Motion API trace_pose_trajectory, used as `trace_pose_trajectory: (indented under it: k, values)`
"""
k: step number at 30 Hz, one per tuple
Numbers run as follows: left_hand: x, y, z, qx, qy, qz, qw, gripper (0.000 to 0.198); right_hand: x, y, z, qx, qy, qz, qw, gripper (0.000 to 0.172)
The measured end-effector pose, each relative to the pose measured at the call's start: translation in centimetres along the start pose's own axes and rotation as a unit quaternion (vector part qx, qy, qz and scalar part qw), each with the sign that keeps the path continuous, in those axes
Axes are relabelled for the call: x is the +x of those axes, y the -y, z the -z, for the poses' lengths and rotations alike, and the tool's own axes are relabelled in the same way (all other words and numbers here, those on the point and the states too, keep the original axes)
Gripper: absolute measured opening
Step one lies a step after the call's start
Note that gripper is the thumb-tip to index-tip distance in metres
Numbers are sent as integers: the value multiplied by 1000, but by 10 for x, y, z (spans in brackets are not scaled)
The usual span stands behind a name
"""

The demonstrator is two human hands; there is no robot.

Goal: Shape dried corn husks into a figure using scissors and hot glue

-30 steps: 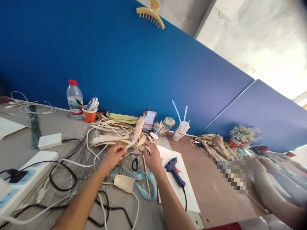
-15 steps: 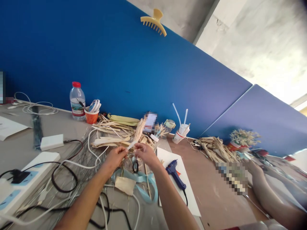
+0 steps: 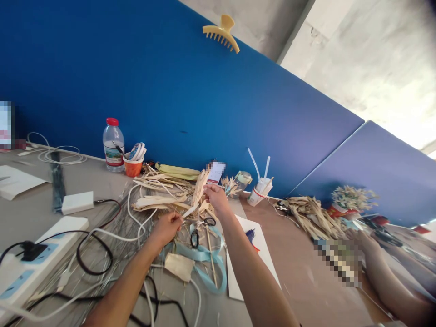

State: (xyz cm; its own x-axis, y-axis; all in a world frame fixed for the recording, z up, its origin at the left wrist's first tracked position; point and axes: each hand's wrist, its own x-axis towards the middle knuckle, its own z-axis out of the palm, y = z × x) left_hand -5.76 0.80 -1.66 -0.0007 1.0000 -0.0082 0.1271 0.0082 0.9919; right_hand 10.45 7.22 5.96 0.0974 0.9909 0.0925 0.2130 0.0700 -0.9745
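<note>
My left hand (image 3: 167,228) pinches the lower end of a narrow whitish strip (image 3: 190,211). Farther up and to the right, my right hand (image 3: 215,196) has its fingers closed at the edge of an upright piece of dry husk (image 3: 199,188). Black-handled scissors (image 3: 194,238) lie just below the strip, over a light blue ribbon (image 3: 223,272). Beneath my left hand is a tan rectangular piece (image 3: 179,267). My right forearm hides most of the blue glue gun (image 3: 250,235) on a white sheet (image 3: 235,284).
Dried husks (image 3: 158,202), loose wires and a power strip (image 3: 44,254) spread on the left. A bottle (image 3: 113,152) and orange cup (image 3: 132,167) stand behind. A cup with straws (image 3: 259,191) is right of centre. Another person's hand (image 3: 366,245) is at the far right.
My right hand has left the strip and moved up and right to the husk. The scissors show more, and my right forearm now covers more of the glue gun. The view has shifted slightly.
</note>
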Motion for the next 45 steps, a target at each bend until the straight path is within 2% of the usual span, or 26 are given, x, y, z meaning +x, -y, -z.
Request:
trace_pose_trajectory:
  k: [6, 12, 18, 23, 29, 36, 40, 45]
  values:
    - [-1, -1, -1, 43, -4, -4, 999, 19, 25, -25, -8, -86, 35, 31, 995, 16]
    - [-2, 1, -2, 83, 19, 12, 996, 17, 64, -30, -30, -188, 102, 86, 973, 21]
    - [-2, 2, -3, 96, 30, 62, 993, 17, 91, -32, -54, -314, 114, 172, 927, 22]
    - [-2, 2, -1, 75, 16, 51, 996, 20, 106, -39, -63, -418, 126, 234, 869, 23]
    - [-2, 0, -1, 71, 5, 45, 996, 20, 108, -42, -69, -490, 129, 258, 823, 26]
    - [-1, 8, -1, 38, 7, 63, 997, 23, 102, -30, -112, -481, 241, 287, 792, 27]
    - [-1, 10, 0, 33, 9, 67, 997, 23, 100, -36, -132, -485, 280, 266, 785, 27]
    - [0, 10, 0, 44, 8, 66, 997, 23, 96, -42, -137, -482, 305, 245, 784, 28]
